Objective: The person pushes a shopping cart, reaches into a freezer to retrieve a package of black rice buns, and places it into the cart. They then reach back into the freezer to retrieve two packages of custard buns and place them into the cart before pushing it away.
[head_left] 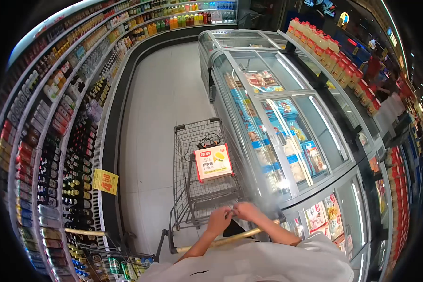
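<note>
My left hand and my right hand are close together above the near end of a wire shopping cart, with fingers drawn in at the fingertips. Whatever they may pinch is too small to make out. The yellowish cart handle runs below my forearms. Inside the cart lies a white box with red edges, face up, with a dark cable beside its far edge.
Glass-topped freezers with packaged food stand along the right. Shelves of bottles and cans curve along the left, with a yellow price tag. Another cart is at lower left. A person stands at far right.
</note>
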{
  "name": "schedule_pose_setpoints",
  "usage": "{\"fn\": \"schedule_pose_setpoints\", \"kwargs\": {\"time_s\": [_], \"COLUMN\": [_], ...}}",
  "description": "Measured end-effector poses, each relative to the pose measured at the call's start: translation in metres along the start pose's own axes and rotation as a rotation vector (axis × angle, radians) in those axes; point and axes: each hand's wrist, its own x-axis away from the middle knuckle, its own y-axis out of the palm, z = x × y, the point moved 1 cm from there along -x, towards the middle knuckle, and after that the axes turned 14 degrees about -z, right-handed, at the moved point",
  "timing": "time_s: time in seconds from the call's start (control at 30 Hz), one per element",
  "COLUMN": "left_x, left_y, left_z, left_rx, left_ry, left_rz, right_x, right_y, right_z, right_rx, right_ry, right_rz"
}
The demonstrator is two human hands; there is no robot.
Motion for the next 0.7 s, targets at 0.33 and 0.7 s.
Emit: {"fn": "schedule_pose_setpoints", "kwargs": {"time_s": [0.33, 0.7], "left_x": [0.103, 0.132], "left_y": [0.041, 0.085], "left_z": [0.015, 0.016], "left_rx": [-0.314, -0.483], "left_ry": [0.293, 0.245], "left_rz": [0.198, 0.135], "right_x": [0.11, 0.144], "right_y": [0.121, 0.158], "right_z": [-0.09, -0.078], "right_rx": [0.196, 0.294], "right_ry": [0.136, 0.118], "right_rz": [1.027, 0.802]}}
